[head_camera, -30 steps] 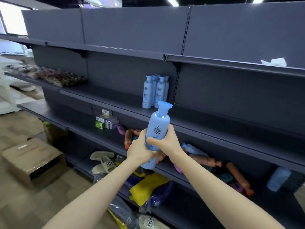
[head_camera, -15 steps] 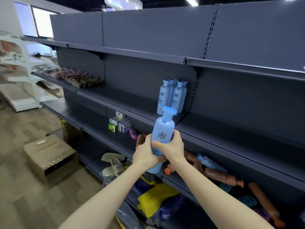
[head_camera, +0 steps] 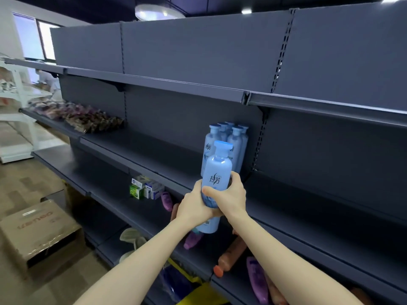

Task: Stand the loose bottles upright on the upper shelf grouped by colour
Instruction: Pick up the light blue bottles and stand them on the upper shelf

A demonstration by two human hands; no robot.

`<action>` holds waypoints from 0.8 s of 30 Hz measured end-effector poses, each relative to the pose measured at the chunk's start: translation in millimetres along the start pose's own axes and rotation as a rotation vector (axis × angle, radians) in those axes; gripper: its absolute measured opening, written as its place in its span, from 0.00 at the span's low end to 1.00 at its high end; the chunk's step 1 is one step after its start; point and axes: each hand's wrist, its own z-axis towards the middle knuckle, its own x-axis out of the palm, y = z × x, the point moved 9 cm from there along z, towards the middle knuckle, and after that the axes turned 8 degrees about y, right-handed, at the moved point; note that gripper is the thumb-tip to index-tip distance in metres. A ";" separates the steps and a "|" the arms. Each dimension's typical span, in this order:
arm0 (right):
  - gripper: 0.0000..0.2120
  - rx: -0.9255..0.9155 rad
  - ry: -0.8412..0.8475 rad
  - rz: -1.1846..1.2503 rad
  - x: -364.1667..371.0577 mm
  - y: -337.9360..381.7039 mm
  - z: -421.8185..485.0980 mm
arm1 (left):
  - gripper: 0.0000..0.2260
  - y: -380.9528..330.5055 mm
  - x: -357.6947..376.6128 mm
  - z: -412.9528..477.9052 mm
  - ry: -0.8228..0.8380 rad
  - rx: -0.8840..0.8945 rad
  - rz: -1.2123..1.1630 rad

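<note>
Blue bottle (head_camera: 217, 172) upright in hands (head_camera: 231, 200).

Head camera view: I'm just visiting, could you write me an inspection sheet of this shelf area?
Surface: upper shelf, dark grey.
Job's things: standing blue bottles grouped upright on it; held blue bottle upright before them, not yet set down; purple bottle and orange bottle lie loose on the lower shelf.
Clutter: small boxes on the lower shelf; packets further left on the upper shelf.
Hands: left hand and right hand both grip the held blue bottle.
Cables: nothing seen.
Surroundings: cardboard box on the floor; white rack at left.
</note>
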 end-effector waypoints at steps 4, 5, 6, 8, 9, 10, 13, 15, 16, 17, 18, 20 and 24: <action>0.27 -0.017 -0.013 0.001 -5.1 -4.9 34.6 | 0.30 -4.9 2.5 37.1 -0.001 0.022 -0.008; 0.28 -0.016 -0.017 -0.002 -6.6 -6.8 41.7 | 0.30 -5.0 4.6 44.8 0.007 0.025 -0.013; 0.28 -0.015 -0.021 -0.006 -8.4 -8.6 48.0 | 0.30 -5.2 7.0 51.7 0.015 0.026 -0.012; 0.28 -0.015 -0.032 -0.014 -12.1 -11.4 59.6 | 0.29 -6.4 10.5 64.0 0.029 0.027 -0.011; 0.28 -0.014 -0.036 -0.018 -13.7 -12.7 65.1 | 0.29 -6.8 12.0 70.0 0.036 0.028 -0.010; 0.29 -0.011 -0.040 -0.020 -15.1 -14.1 69.9 | 0.29 -7.5 13.4 75.6 0.043 0.026 -0.009; 0.30 0.005 -0.062 -0.021 -19.1 -18.9 83.4 | 0.31 -7.8 17.6 92.7 0.071 0.032 -0.016; 0.30 0.012 -0.078 -0.034 -20.7 -22.1 92.5 | 0.31 -7.3 20.3 104.1 0.094 0.042 -0.027; 0.30 0.016 -0.085 -0.040 -20.7 -23.7 97.1 | 0.30 -7.1 20.9 109.3 0.103 0.047 -0.032; 0.29 0.021 -0.092 -0.042 -20.5 -25.5 102.1 | 0.29 -6.0 21.2 115.0 0.113 0.051 -0.034; 0.29 0.027 -0.101 -0.045 -20.3 -27.3 107.1 | 0.28 -4.7 21.3 121.1 0.121 0.058 -0.031; 0.27 0.037 -0.127 -0.049 -19.2 -29.9 117.8 | 0.26 -1.0 20.0 135.2 0.127 0.078 -0.014; 0.26 0.049 -0.193 -0.075 -12.7 -32.7 141.1 | 0.23 6.7 15.5 164.0 0.164 0.109 -0.022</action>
